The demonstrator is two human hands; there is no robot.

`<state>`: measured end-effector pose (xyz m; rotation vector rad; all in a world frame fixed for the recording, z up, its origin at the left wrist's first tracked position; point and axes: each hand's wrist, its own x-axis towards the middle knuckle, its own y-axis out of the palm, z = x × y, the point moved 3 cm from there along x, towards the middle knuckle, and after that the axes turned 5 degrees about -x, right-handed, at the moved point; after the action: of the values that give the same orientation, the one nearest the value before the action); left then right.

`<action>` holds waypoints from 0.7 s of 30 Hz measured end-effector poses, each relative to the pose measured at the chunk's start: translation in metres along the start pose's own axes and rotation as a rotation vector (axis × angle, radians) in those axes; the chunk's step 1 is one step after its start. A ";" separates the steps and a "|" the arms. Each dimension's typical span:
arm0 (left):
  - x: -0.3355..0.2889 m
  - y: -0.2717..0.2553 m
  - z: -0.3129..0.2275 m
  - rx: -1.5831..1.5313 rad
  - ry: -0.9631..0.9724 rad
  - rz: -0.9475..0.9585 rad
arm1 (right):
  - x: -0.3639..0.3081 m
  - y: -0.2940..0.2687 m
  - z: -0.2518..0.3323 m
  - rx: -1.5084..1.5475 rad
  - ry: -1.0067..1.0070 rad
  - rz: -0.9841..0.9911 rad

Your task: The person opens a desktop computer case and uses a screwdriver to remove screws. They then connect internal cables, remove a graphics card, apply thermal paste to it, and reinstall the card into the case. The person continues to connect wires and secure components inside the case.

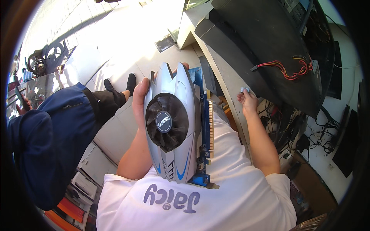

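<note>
A silver graphics card (169, 154) with blue accents is held up close before my chest, its round black fan (166, 121) facing me. My left hand (141, 102) is wrapped round its far left side; the thumb shows at the edge, and most of the fingers are hidden behind the card. Gold contacts (210, 129) run along the card's right side. Farther right, my right hand (247, 101) is closed at the desk's edge. It pinches a small, pale, crumpled piece (244, 89), too small to name.
On the white desk (210, 50) lies a large black computer case (258, 34), with red, yellow and black cables (283, 69) across it. Tangled black cables (320, 140) lie at right. A person in dark blue clothing (58, 119) stands close at my left.
</note>
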<state>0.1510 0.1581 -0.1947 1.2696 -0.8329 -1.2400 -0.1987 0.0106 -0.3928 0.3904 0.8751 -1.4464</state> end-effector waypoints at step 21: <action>0.003 0.029 -0.026 0.300 0.142 -0.185 | -0.277 0.082 0.220 -0.811 -0.648 1.137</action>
<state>0.1828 0.1569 -0.1713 1.6884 -0.8335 -1.1826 -0.0300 0.0565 -0.0742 -0.2068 0.4688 -0.0680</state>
